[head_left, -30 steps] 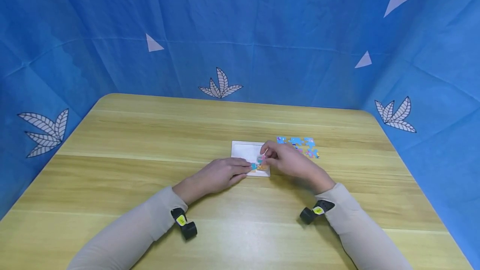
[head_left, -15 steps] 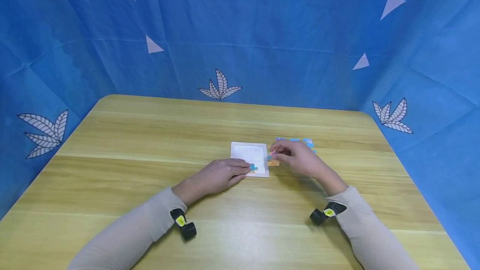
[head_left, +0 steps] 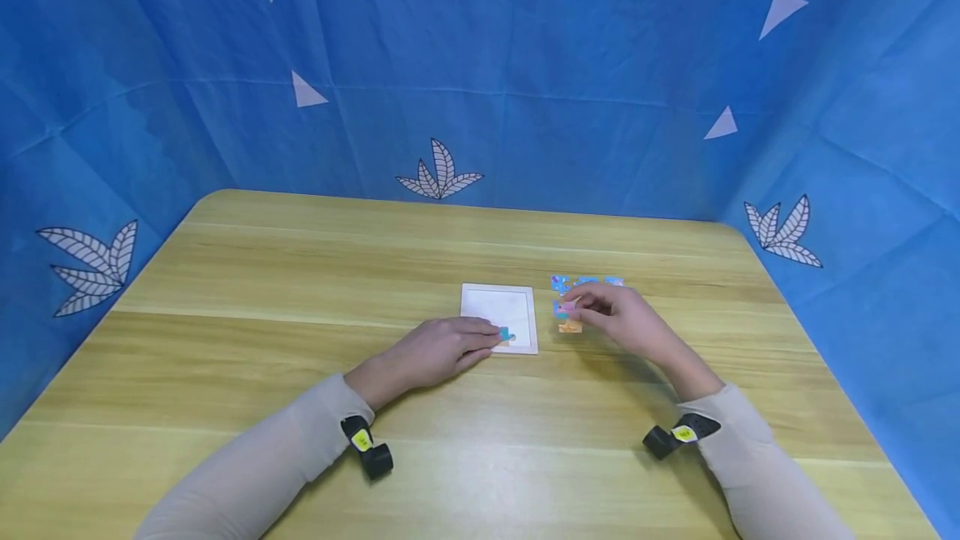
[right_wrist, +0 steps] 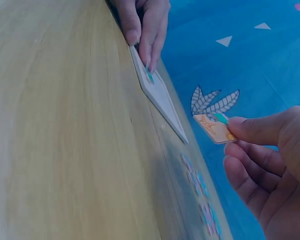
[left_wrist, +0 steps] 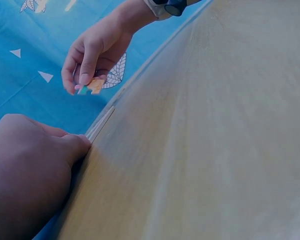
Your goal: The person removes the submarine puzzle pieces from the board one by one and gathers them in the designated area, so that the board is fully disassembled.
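Observation:
My left hand (head_left: 444,350) rests on the near side of a square white puzzle tray (head_left: 528,307). Its extended fingertips touch a teal puzzle piece (head_left: 506,334) inside the rim, partly covered by them; in the right wrist view the thumb lies at the tray's edge. Right of the tray, my right hand (head_left: 626,319) pinches an orange puzzle piece (right_wrist: 210,129) between thumb and fingers. Teal and pink show on that piece (left_wrist: 94,87) too, in the left wrist view. It is held up above the table.
Several loose blue and pink puzzle pieces (right_wrist: 205,200) lie right of the tray, partly hidden behind my right hand in the head view. The wooden table (head_left: 300,273) ends at the back against a blue cloth (head_left: 600,40).
My right hand has moved away from the tray to the right, carrying the orange puzzle piece out of it. The left hand stays in place on the tray.

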Demonstrator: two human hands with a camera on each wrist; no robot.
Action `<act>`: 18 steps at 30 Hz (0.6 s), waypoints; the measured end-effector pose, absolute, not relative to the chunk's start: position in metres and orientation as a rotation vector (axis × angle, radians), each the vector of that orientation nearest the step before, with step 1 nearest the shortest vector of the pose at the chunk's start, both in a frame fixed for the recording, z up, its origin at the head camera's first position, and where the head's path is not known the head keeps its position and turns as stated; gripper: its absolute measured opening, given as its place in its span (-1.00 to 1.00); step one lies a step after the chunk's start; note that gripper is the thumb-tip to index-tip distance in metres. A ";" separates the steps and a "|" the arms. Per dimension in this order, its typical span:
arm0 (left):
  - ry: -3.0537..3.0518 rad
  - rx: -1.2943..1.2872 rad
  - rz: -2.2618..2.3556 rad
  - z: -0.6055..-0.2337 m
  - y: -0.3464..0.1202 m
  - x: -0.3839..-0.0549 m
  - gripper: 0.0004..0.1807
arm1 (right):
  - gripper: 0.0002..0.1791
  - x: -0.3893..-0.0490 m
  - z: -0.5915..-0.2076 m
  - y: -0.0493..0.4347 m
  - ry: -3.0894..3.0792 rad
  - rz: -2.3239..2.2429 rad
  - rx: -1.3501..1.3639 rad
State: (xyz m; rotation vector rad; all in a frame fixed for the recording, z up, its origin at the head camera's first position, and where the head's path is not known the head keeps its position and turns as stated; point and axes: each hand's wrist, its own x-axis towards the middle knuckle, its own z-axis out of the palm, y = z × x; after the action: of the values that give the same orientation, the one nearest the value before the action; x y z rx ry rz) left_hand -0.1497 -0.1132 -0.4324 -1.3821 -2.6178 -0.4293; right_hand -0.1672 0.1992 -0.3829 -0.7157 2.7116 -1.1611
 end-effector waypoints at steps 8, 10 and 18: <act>-2.616 -1.385 -0.437 -0.430 -0.114 -0.149 -0.64 | -0.76 -0.164 -0.384 0.217 2.694 -1.218 -0.567; -2.611 -1.386 -0.443 -0.430 -0.114 -0.149 -0.65 | -0.75 -0.164 -0.384 0.221 2.684 -1.239 -0.546; -2.541 -1.416 -0.351 -0.430 -0.113 -0.151 -0.65 | -0.80 -0.163 -0.386 0.234 2.716 -1.251 -0.538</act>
State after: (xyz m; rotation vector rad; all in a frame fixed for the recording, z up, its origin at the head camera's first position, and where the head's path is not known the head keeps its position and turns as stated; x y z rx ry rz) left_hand -0.1512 -0.1128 -0.4302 -1.4163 -2.5413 -0.3513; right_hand -0.1629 0.2336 -0.3861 -0.5383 2.7162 -1.2513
